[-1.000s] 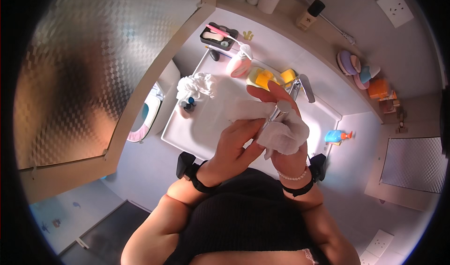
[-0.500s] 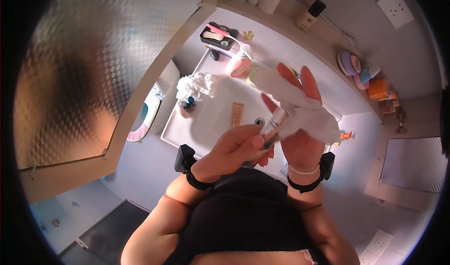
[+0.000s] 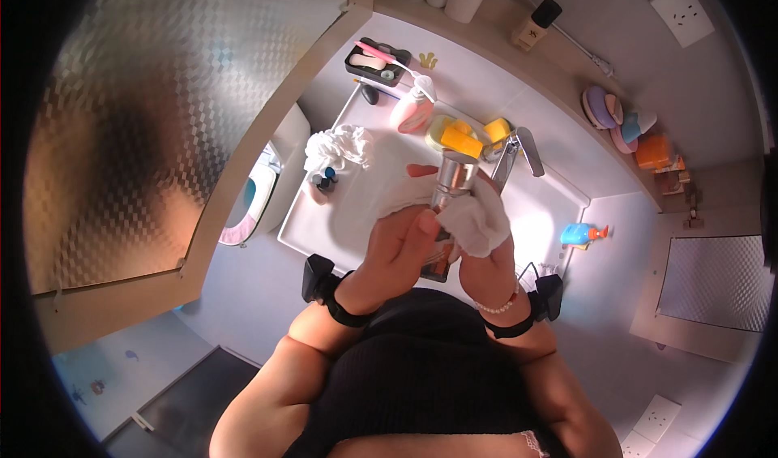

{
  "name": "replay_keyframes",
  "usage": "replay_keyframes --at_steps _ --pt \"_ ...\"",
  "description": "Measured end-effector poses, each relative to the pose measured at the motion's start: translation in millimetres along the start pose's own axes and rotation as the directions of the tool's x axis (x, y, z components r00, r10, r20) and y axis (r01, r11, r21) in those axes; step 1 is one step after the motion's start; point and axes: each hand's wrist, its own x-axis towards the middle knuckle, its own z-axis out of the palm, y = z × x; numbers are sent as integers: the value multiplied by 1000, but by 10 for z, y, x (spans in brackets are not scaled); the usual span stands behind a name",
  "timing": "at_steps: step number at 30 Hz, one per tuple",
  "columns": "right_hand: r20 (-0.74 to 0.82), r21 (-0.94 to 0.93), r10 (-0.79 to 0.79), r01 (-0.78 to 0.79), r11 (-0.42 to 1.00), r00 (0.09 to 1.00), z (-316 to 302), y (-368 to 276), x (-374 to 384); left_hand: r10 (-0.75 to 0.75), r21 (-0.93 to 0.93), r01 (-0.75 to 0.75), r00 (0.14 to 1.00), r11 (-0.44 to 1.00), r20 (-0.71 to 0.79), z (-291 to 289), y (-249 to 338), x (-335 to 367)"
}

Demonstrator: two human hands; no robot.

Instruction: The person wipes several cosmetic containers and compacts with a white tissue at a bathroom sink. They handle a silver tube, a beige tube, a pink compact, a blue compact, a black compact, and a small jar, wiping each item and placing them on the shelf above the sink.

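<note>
Over the sink, my left hand [image 3: 393, 243] is closed around a small bottle [image 3: 455, 174] with a shiny silver cap; a dark, clear lower end shows beneath my fingers. My right hand [image 3: 489, 271] grips a white cloth [image 3: 478, 223] and presses it against the bottle's side. Part of the cloth passes behind the bottle and my left fingers. The white sink [image 3: 297, 229] lies below both hands, its drain hidden behind them. A silver faucet [image 3: 504, 163] stands just beyond my right hand, near a yellow block [image 3: 462, 141] that looks like a sponge.
On the sink's left rim sits a white bath puff [image 3: 336, 147]. A pink pump bottle [image 3: 413, 111] and a black soap tray [image 3: 378, 62] line the back. At right stands a blue bottle with an orange pump [image 3: 577, 233]. A shelf [image 3: 567, 77] holds bottles and puffs.
My right hand, earlier spread open under the cloth at the right, has come left and down, bringing the cloth round the bottle. The faucet and yellow block are uncovered; the bottle stands more upright.
</note>
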Motion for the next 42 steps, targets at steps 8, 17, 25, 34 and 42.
replay_keyframes --at_steps 8,17,25,34,42 --pt "251 -305 -105 182 935 962 53 64 32 269 226 -212 927 951 -263 -140 -148 144" --pt "358 -486 -120 295 822 926 2 -79 127 -48 -91 14 923 996 -383 -260 -75 195" --pt "139 -587 9 75 806 990 -88 17 53 -40 -25 33 922 999 -386 -296 -9 237" --pt "66 -95 278 -271 958 958 -220 -65 35 9 -281 -73 975 957 -222 -235 -69 201" --pt "-191 212 369 -329 920 909 -156 55 -148 132 -523 -113 991 844 -2 -183 -62 228"
